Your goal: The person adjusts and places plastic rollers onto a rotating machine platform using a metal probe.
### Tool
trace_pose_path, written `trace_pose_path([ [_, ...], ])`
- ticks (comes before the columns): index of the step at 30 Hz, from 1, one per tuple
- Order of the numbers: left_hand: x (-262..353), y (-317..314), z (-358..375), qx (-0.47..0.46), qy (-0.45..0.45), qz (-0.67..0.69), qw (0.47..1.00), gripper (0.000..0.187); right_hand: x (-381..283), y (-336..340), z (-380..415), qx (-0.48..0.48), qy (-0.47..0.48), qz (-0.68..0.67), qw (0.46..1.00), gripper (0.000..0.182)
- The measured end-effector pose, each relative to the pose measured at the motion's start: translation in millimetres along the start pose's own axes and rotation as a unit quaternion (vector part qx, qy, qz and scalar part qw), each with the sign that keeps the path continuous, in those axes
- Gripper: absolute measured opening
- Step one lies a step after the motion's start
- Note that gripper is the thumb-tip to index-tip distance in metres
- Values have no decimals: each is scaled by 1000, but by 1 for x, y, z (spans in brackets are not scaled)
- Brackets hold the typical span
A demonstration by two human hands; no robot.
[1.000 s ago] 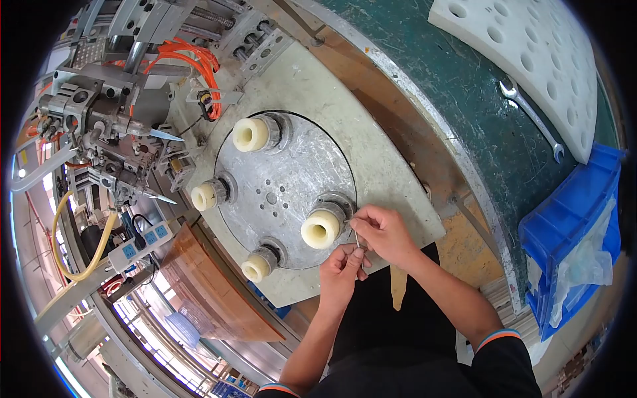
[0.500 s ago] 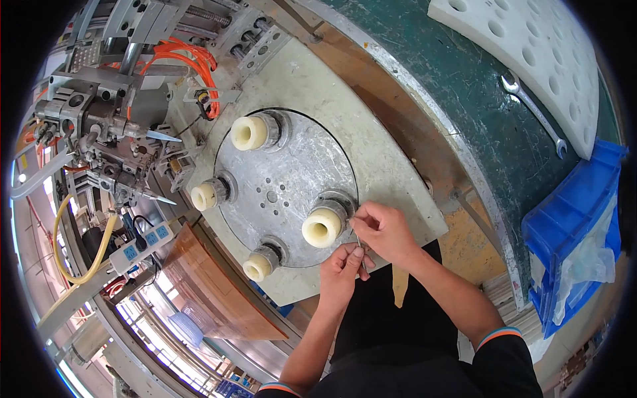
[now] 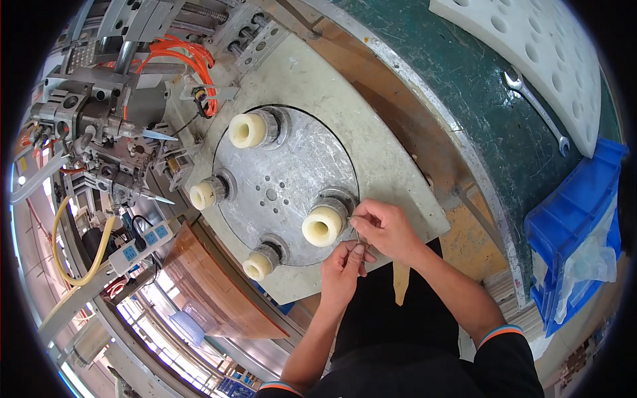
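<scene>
My right hand (image 3: 387, 229) is closed in a pinch beside a metal collar (image 3: 338, 201) that carries a cream plastic sleeve (image 3: 322, 226). Just below it, my left hand (image 3: 342, 266) is closed too, thumb against fingers. A thin metal rod (image 3: 357, 237) runs between the two sets of fingertips, mostly covered by them; its exact kind cannot be made out. The collar stands on a round metal turntable (image 3: 302, 166) near its right edge. Whether the rod touches the collar cannot be told.
Other cream sleeves (image 3: 248, 131) stand around the turntable. Machine arms with pointed tips (image 3: 159, 134) are on the left, above a power strip (image 3: 141, 248). On the green bench (image 3: 424, 40) at right lie a wrench (image 3: 536, 111) and a white perforated board (image 3: 524, 40), near a blue bin (image 3: 564, 219).
Both hands keep nearly the same place and grip. The whole view has shifted slightly; the sleeves and turntable look unmoved.
</scene>
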State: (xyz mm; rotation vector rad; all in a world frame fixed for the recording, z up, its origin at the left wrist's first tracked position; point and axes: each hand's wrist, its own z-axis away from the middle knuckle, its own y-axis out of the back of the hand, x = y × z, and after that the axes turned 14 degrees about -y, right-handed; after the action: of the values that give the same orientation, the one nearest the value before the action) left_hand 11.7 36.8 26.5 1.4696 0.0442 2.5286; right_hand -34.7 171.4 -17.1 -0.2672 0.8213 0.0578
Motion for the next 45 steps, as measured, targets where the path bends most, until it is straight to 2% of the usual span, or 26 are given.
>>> trace_pose_path([
  [2, 2, 0, 1, 3, 4, -11, 1000, 25, 3, -1, -2, -35, -49, -74, 995, 11],
  [5, 6, -1, -2, 9, 22, 20, 1000, 26, -6, 4, -6, -68, -81, -71, 992, 12],
  [9, 13, 1, -2, 7, 50, 68, 996, 23, 2, 6, -9, -49, -9, 23, 999, 13],
  [10, 15, 1, -1, 19, 65, 90, 994, 23, 4, 6, -6, 34, 129, 157, 979, 12],
  [11, 17, 1, 0, 30, 80, 111, 990, 23, 5, 7, -4, 116, 260, 284, 916, 11],
  [12, 20, 2, -1, 32, 79, 109, 990, 23, 4, 8, -4, 115, 262, 283, 915, 11],
  [14, 26, 3, -2, 29, 91, 114, 989, 23, 0, 12, -3, 126, 341, 399, 842, 12],
  [15, 25, 3, -1, 29, 91, 114, 989, 23, -3, 15, -3, 126, 341, 399, 842, 12],
  [17, 23, 1, -1, 36, 101, 143, 984, 23, -12, 25, -6, 103, 425, 476, 763, 13],
  [18, 23, 1, -1, 34, 101, 144, 984, 23, -16, 26, -8, 105, 424, 477, 763, 13],
  [20, 25, 2, -1, 41, 106, 178, 977, 23, -25, 25, -12, 82, 455, 515, 722, 12],
  [27, 26, 1, -4, 55, 95, 225, 968, 20, -20, 33, -8, 93, 438, 524, 724, 12],
  [29, 25, 0, -4, 58, 96, 228, 967, 19, -17, 30, -4, 129, 457, 529, 703, 11],
  [33, 24, 4, -3, 52, 97, 228, 967, 19, -30, 25, -10, 132, 434, 556, 697, 10],
  [35, 24, 7, -3, 29, 104, 238, 965, 22, -27, 25, -14, 107, 472, 574, 660, 10],
  [39, 31, 19, 2, 42, 137, 227, 963, 22, -30, 27, -20, 60, 496, 593, 632, 10],
  [41, 5, 41, 9, 83, 48, 108, 990, 24, -30, 26, -21, 61, 493, 592, 635, 9],
  [42, -3, 52, 6, 105, 40, 32, 993, 26, -29, 26, -21, 65, 491, 591, 636, 9],
  [43, -9, 54, 3, 102, 41, 31, 993, 26, -28, 25, -21, 61, 481, 577, 657, 9],
  [45, 0, 49, -16, 110, -129, -163, 972, 51, -25, 24, -20, 56, 469, 563, 678, 9],
])
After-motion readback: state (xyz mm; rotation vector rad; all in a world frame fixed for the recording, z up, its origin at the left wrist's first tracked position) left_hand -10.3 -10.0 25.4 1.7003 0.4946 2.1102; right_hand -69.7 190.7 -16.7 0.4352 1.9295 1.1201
